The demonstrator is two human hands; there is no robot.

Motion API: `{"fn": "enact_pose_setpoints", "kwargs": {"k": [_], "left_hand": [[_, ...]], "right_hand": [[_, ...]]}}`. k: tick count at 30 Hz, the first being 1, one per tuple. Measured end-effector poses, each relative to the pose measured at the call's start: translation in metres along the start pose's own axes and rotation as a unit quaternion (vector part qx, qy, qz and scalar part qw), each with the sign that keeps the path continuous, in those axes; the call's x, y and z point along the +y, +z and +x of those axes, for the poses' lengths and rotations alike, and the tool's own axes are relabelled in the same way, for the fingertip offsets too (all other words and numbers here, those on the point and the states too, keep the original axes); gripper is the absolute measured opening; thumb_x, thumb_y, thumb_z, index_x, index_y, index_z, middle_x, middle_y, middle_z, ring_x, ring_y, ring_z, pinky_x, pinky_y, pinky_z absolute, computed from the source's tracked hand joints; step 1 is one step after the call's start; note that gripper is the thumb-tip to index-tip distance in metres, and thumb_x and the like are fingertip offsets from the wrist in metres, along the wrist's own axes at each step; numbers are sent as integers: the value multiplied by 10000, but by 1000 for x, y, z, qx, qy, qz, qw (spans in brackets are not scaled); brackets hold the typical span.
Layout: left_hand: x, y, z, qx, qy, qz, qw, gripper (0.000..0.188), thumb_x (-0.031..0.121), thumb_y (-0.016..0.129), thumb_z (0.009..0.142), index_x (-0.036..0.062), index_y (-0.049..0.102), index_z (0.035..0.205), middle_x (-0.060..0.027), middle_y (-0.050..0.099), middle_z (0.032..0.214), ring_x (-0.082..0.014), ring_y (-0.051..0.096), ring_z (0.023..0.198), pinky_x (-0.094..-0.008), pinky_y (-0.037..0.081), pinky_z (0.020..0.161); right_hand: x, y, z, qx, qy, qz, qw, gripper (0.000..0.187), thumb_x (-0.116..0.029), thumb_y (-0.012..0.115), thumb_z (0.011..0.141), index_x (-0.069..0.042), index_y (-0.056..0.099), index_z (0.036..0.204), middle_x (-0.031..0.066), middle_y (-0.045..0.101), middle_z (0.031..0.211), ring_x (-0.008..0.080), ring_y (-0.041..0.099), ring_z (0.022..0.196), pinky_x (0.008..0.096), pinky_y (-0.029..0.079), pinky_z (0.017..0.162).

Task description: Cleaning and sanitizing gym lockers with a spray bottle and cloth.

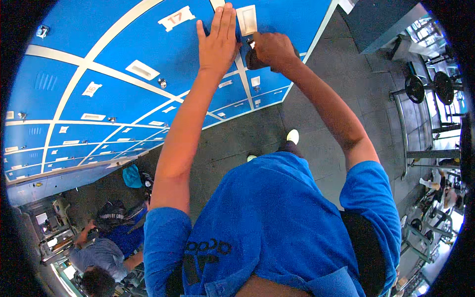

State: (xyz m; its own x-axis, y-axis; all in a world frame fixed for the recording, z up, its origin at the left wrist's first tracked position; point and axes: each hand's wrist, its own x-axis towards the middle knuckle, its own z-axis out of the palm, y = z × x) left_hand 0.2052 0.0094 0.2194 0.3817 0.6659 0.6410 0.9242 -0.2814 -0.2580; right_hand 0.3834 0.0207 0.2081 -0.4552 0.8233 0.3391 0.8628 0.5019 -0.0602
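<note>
My left hand (218, 47) lies flat against a blue locker door (143, 42), its fingers stretched upward beside the pale frame strip. Beside it, my right hand (274, 49) is closed at the metal latch (251, 43) of the neighbouring locker door (292, 20), just below a cream recessed handle (247, 20). The fingers cover most of what they grip, so I cannot tell what it is. A dark patch shows under that hand, and I cannot make out whether it is an object or shadow.
More blue lockers (104, 96) with cream frames run to the left. A person (101, 257) is at the lower left, near a teal bag (131, 176) on the dark floor (222, 158). Weight plates (414, 89) hang on a rack at the right, beside a grey pillar (378, 24).
</note>
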Motion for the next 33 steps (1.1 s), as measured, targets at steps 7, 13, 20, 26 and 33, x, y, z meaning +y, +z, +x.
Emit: {"fn": "enact_pose_setpoints", "kwargs": {"k": [7,13,20,26,33], "left_hand": [[3,-3,3,-20,0,-14,1000,1014,415,794,732,51,299,1539,-90,235,1638,-248,216,1512,-678,239,1094],[5,-1,3,-17,-3,45,999,1050,405,823,699,50,302,1537,-87,217,1643,-246,211,1513,-679,244,1094],[1,0,0,-14,4,-5,1000,1037,390,821,702,52,306,1536,-87,214,1644,-251,203,1518,-682,232,1101],[4,0,0,-3,6,16,1000,1020,391,813,714,57,309,1536,-85,221,1641,-252,206,1516,-673,220,1112],[5,-9,1,-30,7,27,999,979,388,792,737,58,325,1531,-80,231,1638,-251,217,1511,-655,226,1118]], "right_hand": [[-7,9,1,-108,136,93,980,317,-280,586,848,-37,753,965,220,727,986,380,718,933,482,583,815],[0,16,12,-115,238,147,953,440,-424,589,887,-30,752,996,229,721,1028,403,698,992,492,566,863],[9,24,7,-91,240,200,946,609,-647,709,777,-72,765,969,199,731,993,387,698,982,477,567,828],[17,30,3,-82,223,222,946,650,-716,720,715,-89,771,880,163,738,869,369,717,871,468,565,773],[13,51,-4,12,243,271,931,662,-664,794,695,-6,715,684,162,673,644,279,680,617,397,530,613]]}}
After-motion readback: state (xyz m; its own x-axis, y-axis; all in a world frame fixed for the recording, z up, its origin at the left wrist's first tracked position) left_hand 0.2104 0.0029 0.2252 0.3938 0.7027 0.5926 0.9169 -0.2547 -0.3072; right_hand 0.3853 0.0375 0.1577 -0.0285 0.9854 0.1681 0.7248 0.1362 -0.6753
